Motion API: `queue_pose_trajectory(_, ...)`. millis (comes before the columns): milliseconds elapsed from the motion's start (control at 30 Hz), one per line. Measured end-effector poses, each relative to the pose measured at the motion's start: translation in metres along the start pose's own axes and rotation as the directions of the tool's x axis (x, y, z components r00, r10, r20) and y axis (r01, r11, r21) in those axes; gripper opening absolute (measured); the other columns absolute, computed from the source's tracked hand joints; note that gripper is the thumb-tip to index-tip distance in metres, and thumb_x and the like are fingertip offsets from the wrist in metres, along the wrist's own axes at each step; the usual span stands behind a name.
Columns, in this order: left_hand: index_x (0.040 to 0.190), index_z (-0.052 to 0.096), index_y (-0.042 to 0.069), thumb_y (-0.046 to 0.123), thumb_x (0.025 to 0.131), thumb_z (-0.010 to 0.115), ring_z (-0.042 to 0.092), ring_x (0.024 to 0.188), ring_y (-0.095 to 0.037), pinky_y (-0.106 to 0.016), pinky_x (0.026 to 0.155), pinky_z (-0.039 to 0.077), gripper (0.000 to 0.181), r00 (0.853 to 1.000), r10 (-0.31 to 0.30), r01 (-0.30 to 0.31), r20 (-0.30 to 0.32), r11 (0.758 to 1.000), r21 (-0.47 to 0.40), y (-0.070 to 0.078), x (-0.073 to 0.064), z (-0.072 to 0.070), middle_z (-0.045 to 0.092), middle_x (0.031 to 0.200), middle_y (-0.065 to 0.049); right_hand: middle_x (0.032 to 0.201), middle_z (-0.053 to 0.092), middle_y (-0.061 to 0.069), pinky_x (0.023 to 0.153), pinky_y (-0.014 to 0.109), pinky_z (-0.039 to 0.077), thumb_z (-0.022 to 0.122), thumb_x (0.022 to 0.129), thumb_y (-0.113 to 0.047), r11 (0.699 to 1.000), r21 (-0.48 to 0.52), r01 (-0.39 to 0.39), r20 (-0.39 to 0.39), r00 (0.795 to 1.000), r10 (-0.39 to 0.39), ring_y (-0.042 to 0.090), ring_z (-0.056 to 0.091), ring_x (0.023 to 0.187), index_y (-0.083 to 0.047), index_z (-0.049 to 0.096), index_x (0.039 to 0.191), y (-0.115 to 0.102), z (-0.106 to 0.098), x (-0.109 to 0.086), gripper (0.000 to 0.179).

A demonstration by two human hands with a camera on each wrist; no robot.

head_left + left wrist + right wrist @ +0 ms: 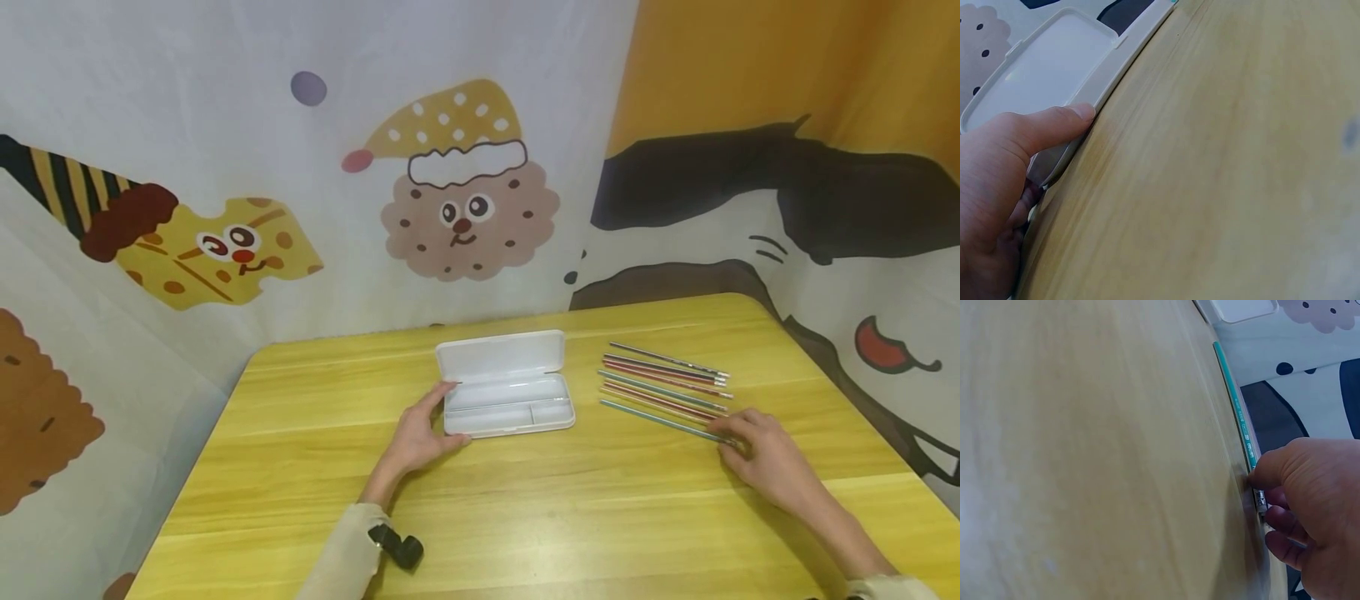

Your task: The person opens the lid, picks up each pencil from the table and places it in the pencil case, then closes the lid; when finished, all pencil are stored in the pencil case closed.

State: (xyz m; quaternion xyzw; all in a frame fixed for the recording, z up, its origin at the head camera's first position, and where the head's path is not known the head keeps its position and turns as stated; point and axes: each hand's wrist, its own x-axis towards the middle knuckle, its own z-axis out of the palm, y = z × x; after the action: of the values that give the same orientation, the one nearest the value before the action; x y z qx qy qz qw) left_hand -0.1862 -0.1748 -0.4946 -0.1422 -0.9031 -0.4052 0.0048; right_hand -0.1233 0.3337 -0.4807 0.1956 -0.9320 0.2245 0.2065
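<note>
White and orange printed cloth [225, 83] behind; yellow wood-grain surface [525, 517] in front. On it, near the middle, an open white pencil case [510, 357], lid tilted up at back. Left hand [416, 439] spread across the case's left end, gripping between thumb and fingers. Right hand [768, 458] nearly closed, pinching the eraser end of a teal pencil [652, 417]. Other pencils [667, 380] roughly side by side behind, right of case. Best practice, judged: one barrel only in the pinch, neighbours undisturbed, case steadied. Pale lettering along teal barrel; too small to read.
</note>
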Motion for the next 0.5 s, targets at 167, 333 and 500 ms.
queue_pose_trajectory(167, 0.148, 0.047, 0.02, 0.026, 0.073, 0.091, 0.037, 0.141, -0.03, -0.045, 0.114, 0.032, 0.088, 1.0, 0.011, -0.011, -0.008, 1.0, 0.0, 0.0002, -0.0007, -0.0003, 0.036, 0.157, -0.011, 0.091, 0.063, 0.004, 0.058, 0.031, 0.045, 0.081, 0.068, 0.01, 1.0, -0.005, 0.006, 0.011, 1.0, -0.006, 0.02, 0.053, 0.077, -0.005, 0.073, 0.099, 0.0001, 0.0003, 0.0018, 0.035)
queue_pose_trajectory(333, 0.149, 0.047, 0.02, 0.028, 0.073, 0.091, 0.038, 0.141, -0.031, -0.046, 0.114, 0.033, 0.087, 1.0, 0.009, -0.009, -0.006, 1.0, 0.003, 0.0015, -0.0016, -0.0008, 0.037, 0.157, -0.011, 0.091, 0.062, 0.004, 0.055, 0.027, 0.043, 0.08, 0.07, 0.01, 1.0, -0.007, -0.011, 0.051, 0.999, 0.012, 0.014, 0.049, 0.074, -0.005, 0.073, 0.101, 0.0008, 0.0015, 0.003, 0.035)
queue_pose_trajectory(500, 0.149, 0.046, 0.022, 0.027, 0.073, 0.091, 0.037, 0.141, -0.029, -0.044, 0.114, 0.032, 0.088, 1.0, -0.011, 0.011, 0.002, 1.0, 0.001, 0.0023, -0.0016, -0.001, 0.035, 0.158, -0.009, 0.09, 0.063, 0.005, 0.055, 0.029, 0.046, 0.079, 0.07, 0.01, 1.0, -0.022, -0.007, 0.071, 0.997, 0.009, 0.016, 0.054, 0.074, -0.004, 0.073, 0.101, -0.0006, 0.001, 0.0054, 0.034)
